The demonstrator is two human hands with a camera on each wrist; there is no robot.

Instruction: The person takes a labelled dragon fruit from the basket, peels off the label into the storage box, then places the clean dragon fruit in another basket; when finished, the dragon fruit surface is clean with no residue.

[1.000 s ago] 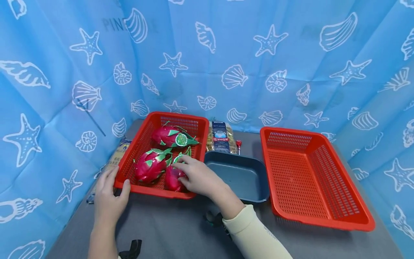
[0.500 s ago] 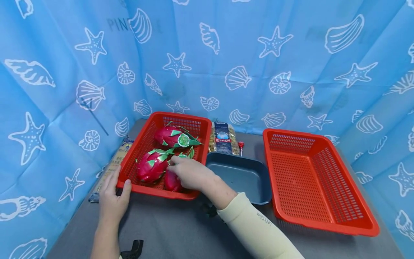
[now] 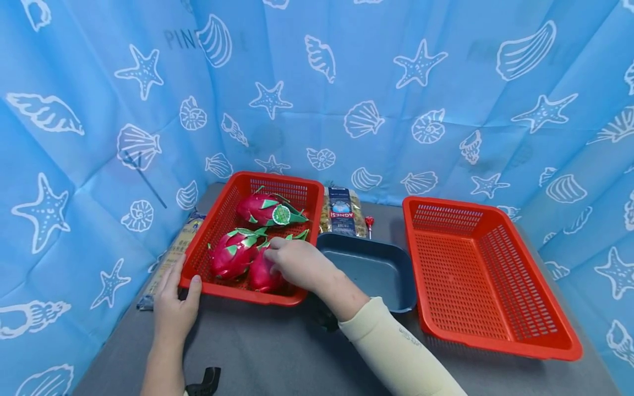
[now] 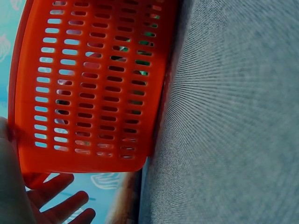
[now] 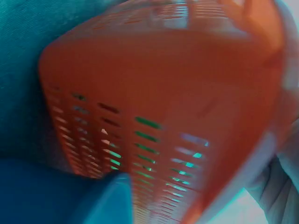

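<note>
In the head view, three pink dragon fruits with green leaves lie in the left red basket (image 3: 313, 215). My right hand (image 3: 302, 265) reaches over its right rim, fingers curled on the front-right dragon fruit (image 3: 263, 274) and covering part of it. Another dragon fruit (image 3: 231, 254) sits just left of that one; the back dragon fruit (image 3: 264, 210) carries a round green sticker. At the basket's front-left corner, my left hand (image 3: 174, 308) rests with its thumb at the front rim. In the left wrist view its fingers (image 4: 64, 205) spread relaxed beside the basket wall (image 4: 88, 161).
A dark baking pan (image 3: 364, 269) stands between that basket and a second red basket (image 3: 448, 275). Behind the pan lie a pasta bag (image 3: 342, 212) and a red lollipop (image 3: 369, 223). Another packet (image 3: 173, 247) lies left of the fruit. A blue seashell curtain (image 3: 317, 110) encloses the grey table.
The front-right dragon fruit has turned under my right hand: its leaves now point more rightward. My right fingers have shifted on it. My left hand stays at the basket corner.
</note>
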